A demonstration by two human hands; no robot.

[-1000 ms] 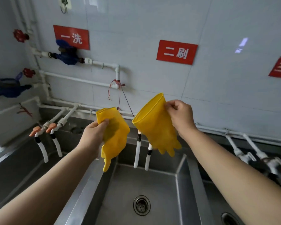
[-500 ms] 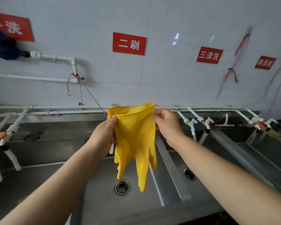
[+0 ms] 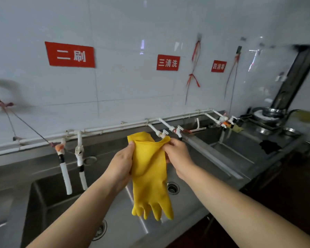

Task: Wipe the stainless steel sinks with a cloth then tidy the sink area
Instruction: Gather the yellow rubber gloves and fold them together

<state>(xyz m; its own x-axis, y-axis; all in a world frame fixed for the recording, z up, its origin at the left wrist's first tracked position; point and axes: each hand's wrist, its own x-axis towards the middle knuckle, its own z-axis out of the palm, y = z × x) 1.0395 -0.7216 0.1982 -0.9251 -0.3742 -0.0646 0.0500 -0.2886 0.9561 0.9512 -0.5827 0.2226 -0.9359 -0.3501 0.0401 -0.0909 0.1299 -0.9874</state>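
Both hands held the yellow gloves (image 3: pixel 150 169) stacked together above the sink (image 3: pixel 48 197), cuffs up. Left hand (image 3: pixel 121 167) gripped one cuff edge, right hand (image 3: pixel 177 154) pinched the other, likely pairing them for tidying.
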